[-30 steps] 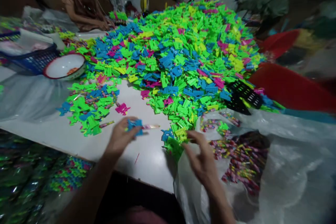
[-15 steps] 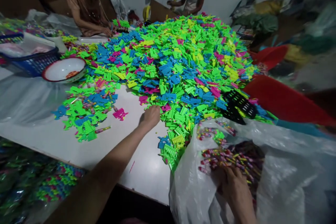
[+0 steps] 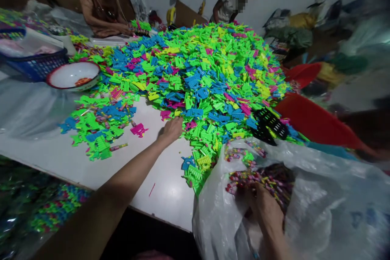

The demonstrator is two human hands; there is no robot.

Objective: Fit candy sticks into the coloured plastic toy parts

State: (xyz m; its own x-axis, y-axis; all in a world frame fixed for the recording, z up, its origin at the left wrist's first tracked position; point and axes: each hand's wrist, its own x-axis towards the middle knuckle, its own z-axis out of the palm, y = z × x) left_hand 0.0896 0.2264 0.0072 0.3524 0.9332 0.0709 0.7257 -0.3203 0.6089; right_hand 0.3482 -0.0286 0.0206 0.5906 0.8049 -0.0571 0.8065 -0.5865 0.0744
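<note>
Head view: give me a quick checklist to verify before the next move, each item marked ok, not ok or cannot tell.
1. Left hand at the near edge of the colourful pile: ok.
2. Left hand's grip on a piece: cannot tell, hidden from view.
3. Right hand at the wrapped sticks in the plastic bag: ok.
4. Right hand's grip on a stick: cannot tell.
5. Plastic bag open at the top: ok.
6. Co-worker's hand apart from both hands: ok.

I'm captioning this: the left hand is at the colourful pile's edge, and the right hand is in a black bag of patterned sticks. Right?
The bag is whitish, not black, as the head view shows; the left hand, right hand, pile and sticks are as stated.
</note>
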